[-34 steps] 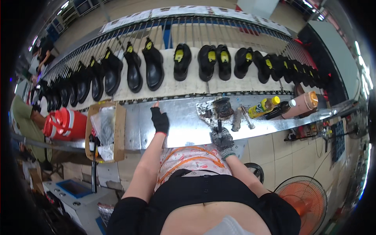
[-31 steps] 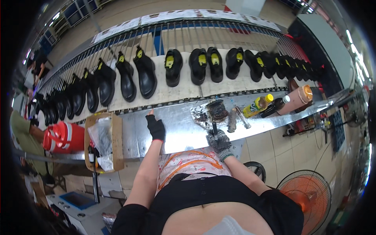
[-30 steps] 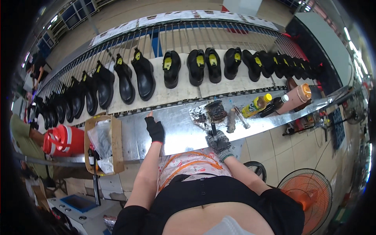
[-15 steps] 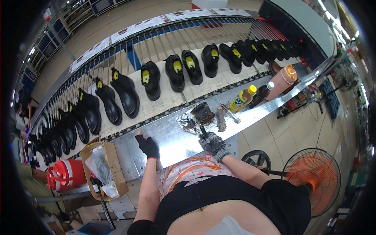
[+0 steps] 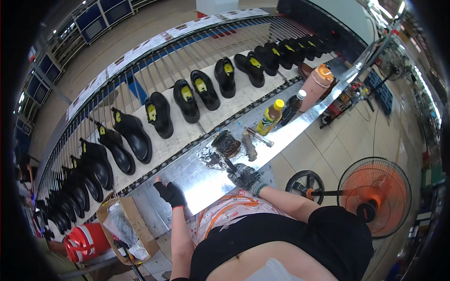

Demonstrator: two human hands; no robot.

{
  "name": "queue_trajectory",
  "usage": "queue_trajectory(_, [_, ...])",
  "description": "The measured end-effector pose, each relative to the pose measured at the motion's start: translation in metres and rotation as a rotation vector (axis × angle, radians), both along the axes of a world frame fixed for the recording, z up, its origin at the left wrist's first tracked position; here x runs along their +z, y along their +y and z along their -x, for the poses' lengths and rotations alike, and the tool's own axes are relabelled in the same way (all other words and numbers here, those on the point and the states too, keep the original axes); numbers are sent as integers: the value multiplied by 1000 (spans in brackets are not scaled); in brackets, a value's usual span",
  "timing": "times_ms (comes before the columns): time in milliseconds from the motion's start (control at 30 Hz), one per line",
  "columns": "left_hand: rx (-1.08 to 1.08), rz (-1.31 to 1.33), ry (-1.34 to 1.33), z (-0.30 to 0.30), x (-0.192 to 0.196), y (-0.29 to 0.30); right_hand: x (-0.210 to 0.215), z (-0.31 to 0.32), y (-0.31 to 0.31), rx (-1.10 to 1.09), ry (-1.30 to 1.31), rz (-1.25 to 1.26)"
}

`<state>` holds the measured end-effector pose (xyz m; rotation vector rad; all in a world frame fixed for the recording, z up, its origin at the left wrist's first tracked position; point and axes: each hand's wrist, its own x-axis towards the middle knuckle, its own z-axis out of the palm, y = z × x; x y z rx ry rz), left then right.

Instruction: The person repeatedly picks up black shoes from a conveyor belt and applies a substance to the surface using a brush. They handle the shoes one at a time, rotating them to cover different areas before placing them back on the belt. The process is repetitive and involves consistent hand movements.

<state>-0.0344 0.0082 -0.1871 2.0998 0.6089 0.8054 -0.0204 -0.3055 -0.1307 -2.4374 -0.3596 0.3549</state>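
Grasping a slim, dark, stick-like tool (image 5: pixel 230 165), the right hand (image 5: pixel 244 176), in a grey knitted glove blotched with dark stains, has its fingers curled round the handle at the near edge of a shiny metal ledge (image 5: pixel 199 185). The tool's far end points to a blackened, rough, squarish pad (image 5: pixel 227 144), which sits on the ledge among dark, flaky smears.

Farther left, the left hand (image 5: pixel 170 193) wears a black glove that leaves a fingertip bare; that fingertip stretches toward the far side, but whether the other fingers are closed cannot be told.

Just right of the pad lie a lumpy, grey-brown, roughly cylindrical roll (image 5: pixel 249 146) and a thin, straight, glossy rod (image 5: pixel 261 137). Farther right stand a yellow-capped, yellow-labelled bottle (image 5: pixel 270 117), a dark bottle with a white cap (image 5: pixel 293 107) and a pink cylindrical tumbler (image 5: pixel 316 86) with an orange top.

Beyond the ledge, smooth black ankle boots (image 5: pixel 132 136) and low black shoes (image 5: pixel 159 114) with yellow insides line a flat cream belt (image 5: pixel 185 140). At near left, an open brown cardboard box (image 5: pixel 140 225) holds crumpled clear plastic.
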Motion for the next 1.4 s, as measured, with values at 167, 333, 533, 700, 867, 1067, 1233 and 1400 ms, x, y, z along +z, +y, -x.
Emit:
queue_trajectory(167, [23, 16, 6, -1, 17, -9, 6, 0, 1, -1, 19, 19])
queue_trajectory(333, [45, 25, 57, -1, 16, -6, 5, 0, 2, 15, 5, 39])
queue_trajectory(533, [27, 103, -9, -4, 4, -2, -14, 0, 1, -49, 25, 20])
queue_trajectory(700, [34, 134, -70, 0, 10, -8, 2, 5, 0, -61, -9, -60])
queue_trajectory(867, [3, 20, -22, 3, 13, -3, 15, 7, 0, -114, 69, -5])
queue_trajectory(1067, [-11, 38, -82, 0, -2, 3, 7, 5, -1, -114, 67, 42])
queue_trajectory(1233, [-14, 127, -68, 3, 8, 1, 13, 6, -1, -119, 75, 4])
queue_trajectory(1400, [-8, 124, -63, 5, 6, 4, 14, 6, -1, -114, 77, 14])
